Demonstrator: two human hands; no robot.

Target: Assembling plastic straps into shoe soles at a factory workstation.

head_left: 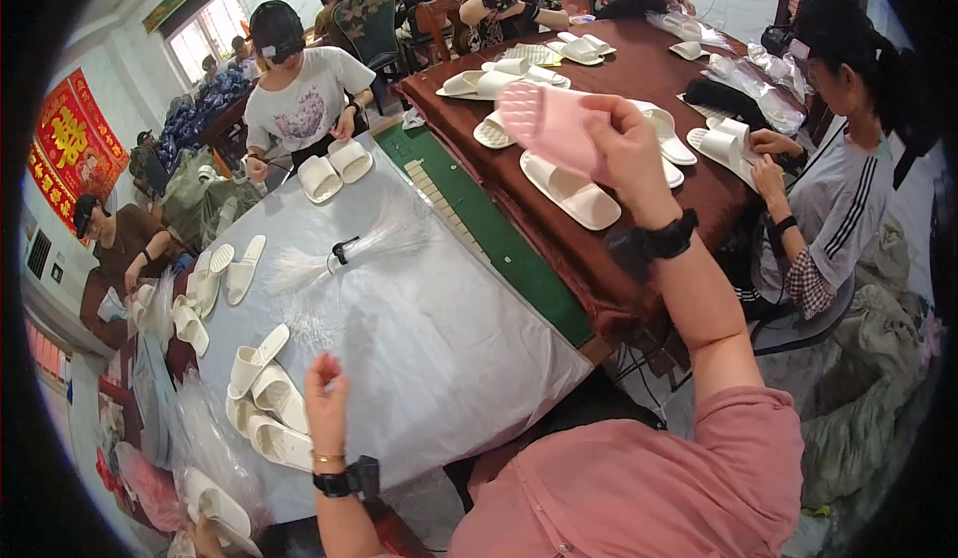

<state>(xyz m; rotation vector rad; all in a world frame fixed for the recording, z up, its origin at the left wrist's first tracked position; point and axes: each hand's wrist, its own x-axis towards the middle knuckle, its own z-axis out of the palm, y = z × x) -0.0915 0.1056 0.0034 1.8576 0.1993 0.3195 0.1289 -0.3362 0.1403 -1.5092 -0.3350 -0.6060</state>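
Note:
My right hand (629, 149) is raised over the brown table, its thumb and fingers closed on a pink slipper (547, 127). The slipper's quilted footbed end points left. My left hand (325, 398) hovers near the front of the grey-covered table with loosely bent fingers and nothing visible in it. Just left of that hand lies a pile of white slippers (279, 443), some overlapping. A bundle of clear plastic strands (384, 254), tied with a black band, rests farther back on the same table.
More white slippers (569, 191) are spread across the brown-covered table (539, 249), beside clear bags (738, 89). A green strip (519, 293) runs between the tables. One co-worker (309, 99) stands opposite with a white pair; another (838, 179) sits at right handling a slipper.

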